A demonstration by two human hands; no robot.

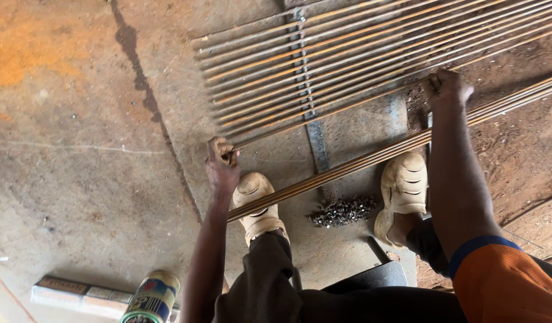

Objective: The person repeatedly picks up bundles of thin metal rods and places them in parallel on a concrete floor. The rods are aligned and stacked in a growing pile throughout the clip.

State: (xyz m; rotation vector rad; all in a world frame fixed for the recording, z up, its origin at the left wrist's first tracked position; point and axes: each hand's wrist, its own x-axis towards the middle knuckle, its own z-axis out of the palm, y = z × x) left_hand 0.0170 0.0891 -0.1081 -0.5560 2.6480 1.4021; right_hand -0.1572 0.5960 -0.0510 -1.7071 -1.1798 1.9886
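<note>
Can: I see a printed drink can (pixel 151 297) at the bottom edge, standing by my left forearm; I cannot tell what is inside it.
Box: a flat, long carton (pixel 78 295) lies on the concrete floor (pixel 78 179) just left of the can, closed as far as I can see.
Loose heap: a small pile of short metal bits (pixel 343 211) sits on the floor between my two tan shoes (pixel 258 203), in no container.
Rod: the nearest rusty rod (pixel 323 113) of the row runs from my left hand up and right to my right hand, at the near edge of the laid-out rods (pixel 323 54).
Left hand: my left hand (pixel 221 162) is curled shut around the rod's near end.
Right hand: my right hand (pixel 447 87) is closed over the same rod further along, fingers wrapped down.
Bundle: a second bunch of rods (pixel 371 158) lies apart from the row, crossing over my feet, below both hands.
</note>
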